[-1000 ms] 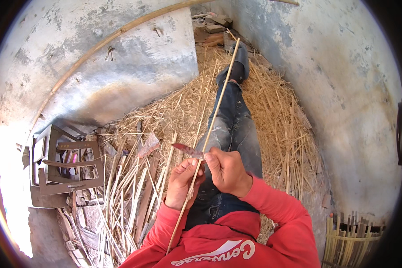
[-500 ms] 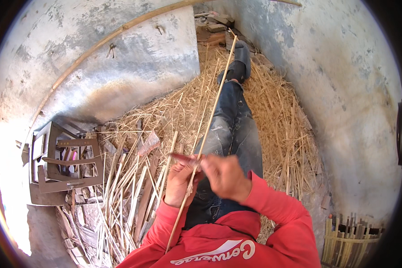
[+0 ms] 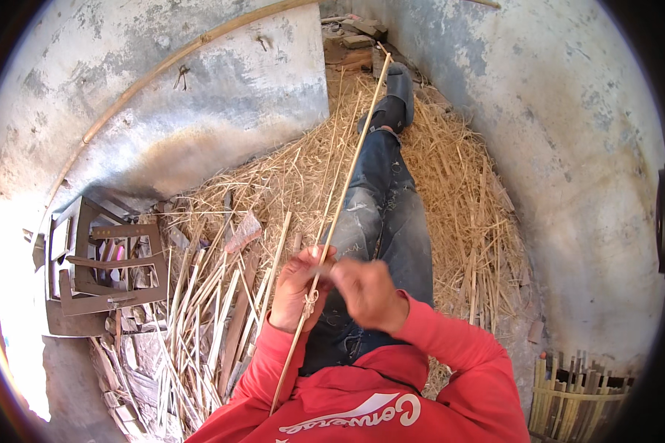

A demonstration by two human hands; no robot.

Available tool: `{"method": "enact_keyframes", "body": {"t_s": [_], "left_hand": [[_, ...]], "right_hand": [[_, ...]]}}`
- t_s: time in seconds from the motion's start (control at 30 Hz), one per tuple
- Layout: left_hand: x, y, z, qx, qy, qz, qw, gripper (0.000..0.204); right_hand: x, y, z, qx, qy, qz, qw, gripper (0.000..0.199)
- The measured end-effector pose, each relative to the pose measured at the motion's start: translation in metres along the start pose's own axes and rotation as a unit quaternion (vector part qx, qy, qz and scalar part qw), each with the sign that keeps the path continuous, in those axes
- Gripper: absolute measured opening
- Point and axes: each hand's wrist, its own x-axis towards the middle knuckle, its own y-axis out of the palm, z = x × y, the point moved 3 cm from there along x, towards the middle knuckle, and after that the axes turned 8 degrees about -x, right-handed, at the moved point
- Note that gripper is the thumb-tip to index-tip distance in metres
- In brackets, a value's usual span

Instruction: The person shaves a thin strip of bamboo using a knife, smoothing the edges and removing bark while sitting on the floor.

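Stick points lengthwise away from the lap, veering slightly right. Left hand's fingers pinch it; right hand's too blurry to tell.

Bright daylight fills the scene. Far left of the left fingers, an opening glares featureless white; just right of them, the right hand is motion-blurred. Straw beyond looks sharper; black fisheye vignetting surrounds everything.

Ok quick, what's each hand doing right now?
Left hand: closed, holding the long thin stick.
Right hand: closed and blurred, close by the stick; what it grips can't be made out.
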Motion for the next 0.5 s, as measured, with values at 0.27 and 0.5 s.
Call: {"method": "enact_keyframes", "body": {"t_s": [0.27, 0.5], "left_hand": [[0.002, 0.003, -0.001, -0.028, -0.036, 0.054, 0.998, 0.025], [0.011, -0.003, -0.007, -0.038, 0.018, 0.090, 0.995, 0.032]], "right_hand": [[-0.025, 0.018, 0.006, 0.036, 0.011, 0.085, 0.996, 0.033], [-0.010, -0.002, 0.002, 0.130, 0.062, 0.076, 0.987, 0.039]]}}
